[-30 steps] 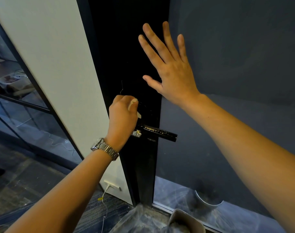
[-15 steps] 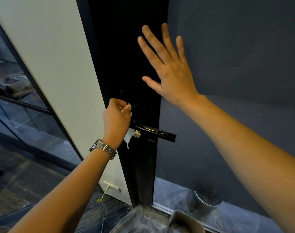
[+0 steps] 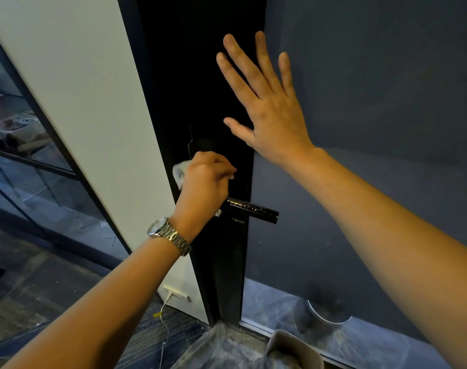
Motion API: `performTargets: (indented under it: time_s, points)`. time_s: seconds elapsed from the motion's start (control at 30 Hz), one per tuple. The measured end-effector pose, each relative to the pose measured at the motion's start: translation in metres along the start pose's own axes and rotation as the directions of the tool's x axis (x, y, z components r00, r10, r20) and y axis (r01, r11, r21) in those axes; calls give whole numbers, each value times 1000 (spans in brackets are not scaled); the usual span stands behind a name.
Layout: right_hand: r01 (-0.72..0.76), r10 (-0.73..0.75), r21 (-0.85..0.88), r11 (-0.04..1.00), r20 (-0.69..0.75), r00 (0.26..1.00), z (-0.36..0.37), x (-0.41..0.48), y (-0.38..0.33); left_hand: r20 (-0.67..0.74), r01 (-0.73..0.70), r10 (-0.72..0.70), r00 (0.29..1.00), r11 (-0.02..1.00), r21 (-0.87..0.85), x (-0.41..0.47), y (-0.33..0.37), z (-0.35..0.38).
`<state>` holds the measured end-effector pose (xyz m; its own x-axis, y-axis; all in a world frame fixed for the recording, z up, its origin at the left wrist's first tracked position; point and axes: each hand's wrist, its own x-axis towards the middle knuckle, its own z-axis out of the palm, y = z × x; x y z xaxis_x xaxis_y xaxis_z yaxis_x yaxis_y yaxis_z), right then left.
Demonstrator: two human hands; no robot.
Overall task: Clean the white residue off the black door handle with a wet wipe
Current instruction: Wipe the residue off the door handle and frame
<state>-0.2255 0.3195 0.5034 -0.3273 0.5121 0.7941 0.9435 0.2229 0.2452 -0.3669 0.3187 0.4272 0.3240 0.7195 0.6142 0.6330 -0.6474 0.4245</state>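
Observation:
The black door handle (image 3: 253, 209) sticks out to the right from the black door frame (image 3: 195, 75), with white specks along its top. My left hand (image 3: 205, 185) grips a crumpled white wet wipe (image 3: 179, 173) and holds it against the black frame just above the handle's inner end. The wipe shows at the hand's left side and a bit at the fingertips. My right hand (image 3: 264, 102) lies flat with spread fingers on the door, above and to the right of the handle.
A dark blue door panel (image 3: 373, 102) fills the right. A white wall panel (image 3: 80, 102) and glass partition (image 3: 27, 169) stand on the left. A grey bin (image 3: 293, 350) and plastic sheeting lie on the floor below; a socket with a cable sits low on the wall.
My left hand has moved up and to the right with the wipe, from beside the handle's inner end to the frame above it. My right hand stays flat on the door.

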Motion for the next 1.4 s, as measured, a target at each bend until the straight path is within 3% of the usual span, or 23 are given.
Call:
performTargets:
  time_s: [0.17,0.27,0.33,0.4,0.53,0.6,0.73,0.8,0.87,0.93,1.03,1.1,1.17,1.23,1.27,1.3,1.33,1.4]
  points:
    - [6,-6,5,1000,9,1000,-1,0,1,340,-229,152,928,953,200,22,7,1]
    - [12,-12,-5,1000,13,1000,-2,0,1,450,-330,195,871,912,245,30,11,1]
    - [11,-11,-8,1000,13,1000,-3,0,1,449,-419,288,846,880,224,30,8,-3]
    - [12,-12,-4,1000,14,1000,-3,0,1,361,-446,355,862,870,210,26,2,-9]
    - [9,-9,-2,1000,10,1000,-3,0,1,69,-221,210,975,942,253,18,-3,-12]
    - [11,-11,4,1000,11,1000,-3,-1,0,80,-151,137,987,969,197,15,-1,-8]
    - [9,-9,-3,1000,11,1000,-3,0,0,253,-236,190,949,958,165,20,3,-3]
    - [10,-10,1,1000,15,1000,-3,0,0,228,-244,213,950,963,114,21,-2,-3]
    - [11,-11,-4,1000,19,1000,-3,0,1,87,-145,142,986,989,34,17,-7,-6]
    - [10,-10,-3,1000,20,1000,-3,-1,1,-66,25,-30,997,997,-74,12,-9,-7]
    - [6,-6,3,1000,20,1000,-3,0,0,-88,337,-360,929,919,-206,3,-4,-3]
    - [5,-5,4,1000,19,1000,-3,-1,0,48,572,-587,808,761,-306,0,-7,1]
    - [6,-6,0,1000,18,1000,-3,-1,0,270,757,-750,604,433,-490,2,-14,3]
    - [6,-6,-4,1000,18,1000,-3,0,0,457,781,-757,467,111,-614,6,-14,-1]
    - [6,-6,-3,1000,19,1000,-3,0,0,489,789,-749,447,71,-611,8,-14,-4]
    - [5,-5,0,1000,20,1000,-3,0,0,497,800,-749,437,71,-596,11,-16,-6]
    - [4,-4,2,1000,21,1000,-3,0,0,468,807,-753,463,141,-573,12,-16,-7]
    - [4,-4,4,1000,20,1000,-3,0,0,348,784,-735,581,393,-480,12,-15,-8]
